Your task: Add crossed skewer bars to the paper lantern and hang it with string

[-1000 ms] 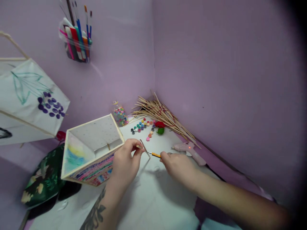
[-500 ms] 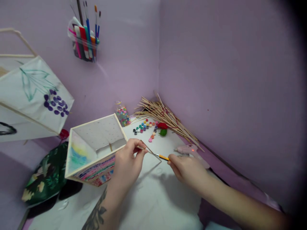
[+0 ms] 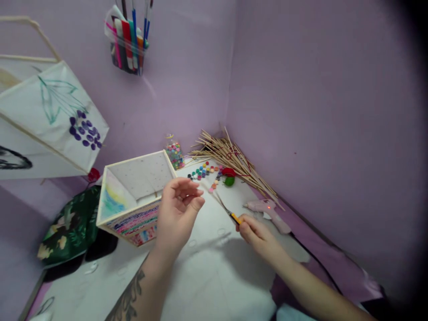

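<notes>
We read this as a home craft corner, not a shop or lab. Lilac walls point(image 3: 301, 89) close in a small white surface point(image 3: 214, 276). A cup of brushes and markers point(image 3: 129, 44) is stuck to the wall, and a painted paper lantern point(image 3: 56, 120) hangs beside it. On the surface: bamboo sticks point(image 3: 234, 158), tiny paint pots point(image 3: 202, 171), a bead jar point(image 3: 175, 154), a pink glue gun point(image 3: 267, 208), a painted paper-sided box point(image 3: 133, 196). An orange-handled cutter point(image 3: 236, 218) is in use.
</notes>
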`<state>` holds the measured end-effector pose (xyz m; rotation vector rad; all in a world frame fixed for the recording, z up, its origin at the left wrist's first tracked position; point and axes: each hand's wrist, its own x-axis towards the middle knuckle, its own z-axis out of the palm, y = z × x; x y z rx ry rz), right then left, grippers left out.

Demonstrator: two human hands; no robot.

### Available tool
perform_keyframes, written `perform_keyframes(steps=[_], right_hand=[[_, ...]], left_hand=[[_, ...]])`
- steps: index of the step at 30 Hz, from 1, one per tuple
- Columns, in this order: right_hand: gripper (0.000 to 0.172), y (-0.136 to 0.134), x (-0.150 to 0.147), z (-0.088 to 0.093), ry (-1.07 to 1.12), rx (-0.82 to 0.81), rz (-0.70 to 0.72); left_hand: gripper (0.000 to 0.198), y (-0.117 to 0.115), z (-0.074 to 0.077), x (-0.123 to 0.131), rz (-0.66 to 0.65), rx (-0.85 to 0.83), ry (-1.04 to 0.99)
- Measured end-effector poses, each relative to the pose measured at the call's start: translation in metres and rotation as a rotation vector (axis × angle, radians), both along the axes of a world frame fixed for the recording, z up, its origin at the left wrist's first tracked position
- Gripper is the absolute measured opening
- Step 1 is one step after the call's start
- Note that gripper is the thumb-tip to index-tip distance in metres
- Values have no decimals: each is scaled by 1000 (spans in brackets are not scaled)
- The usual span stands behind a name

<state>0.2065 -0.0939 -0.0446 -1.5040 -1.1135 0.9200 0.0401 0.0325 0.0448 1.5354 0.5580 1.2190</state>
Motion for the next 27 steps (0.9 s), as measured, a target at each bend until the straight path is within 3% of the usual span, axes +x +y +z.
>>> perform_keyframes(steps=[2,6,9,12,15,17,19,23,25,27], right_hand=[[50,2,-5,1,280,-35,-42],[48,9,-9,14,765,5,-124],[48,13,-8,20,828,36,-123],[50,13,-7,14,712,9,-165],[50,10,-2,8,631,-51,-145],[49,6,9,8,690,-97,-124],[46,0,29,14,778,-66,-193],[40,-14,65,23,676,191,-570],[36,-18,66,21,552,128,-551],[37,-19,54,14,467,37,-433]], left_hand=[[56,0,-12,5,-49,1,-15],[59,1,-41,16,-320,-29,391],[57,-2,-50,24,-621,-131,545],[58,-10,-50,31,-749,-320,458],[52,-15,-52,37,-704,-512,365],[47,-15,-53,39,-634,-563,334],[44,-13,-47,34,-563,-591,282],[36,-12,-10,9,-405,-570,130],[32,-14,11,-5,-354,-541,51],[28,-16,26,-16,-287,-527,-31]])
